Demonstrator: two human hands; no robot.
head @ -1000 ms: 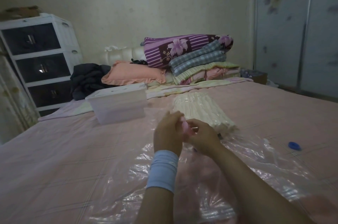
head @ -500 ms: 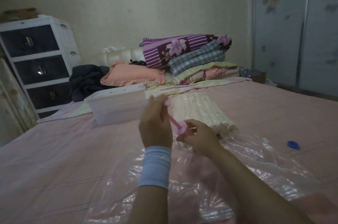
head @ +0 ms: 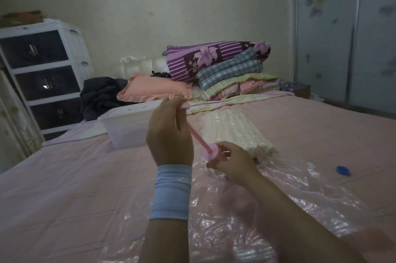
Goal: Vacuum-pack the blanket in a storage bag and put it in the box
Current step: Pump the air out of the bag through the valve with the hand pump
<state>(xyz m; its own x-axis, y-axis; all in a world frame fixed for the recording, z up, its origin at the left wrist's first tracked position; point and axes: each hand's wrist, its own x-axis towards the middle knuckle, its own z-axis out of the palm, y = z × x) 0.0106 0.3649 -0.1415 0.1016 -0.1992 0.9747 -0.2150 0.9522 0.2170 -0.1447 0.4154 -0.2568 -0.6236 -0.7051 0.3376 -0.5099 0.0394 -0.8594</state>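
On the bed (head: 64, 187), taking the pump (head: 211, 153) as centre, the storage bag (head: 289, 198) spreads toward 5 o'clock with the blanket (head: 235, 132) inside at 1 o'clock, the box (head: 126, 127) at 10 o'clock, a cap (head: 343, 171) just beside the bag at 3 o'clock, stacked bedding (head: 227, 74) behind at 12 o'clock.

pink pump (head: 211, 151), blue wristband (head: 171, 192)

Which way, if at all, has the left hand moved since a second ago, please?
Yes: the left hand rose leftward, away from the right hand, now overlapping the clear box.
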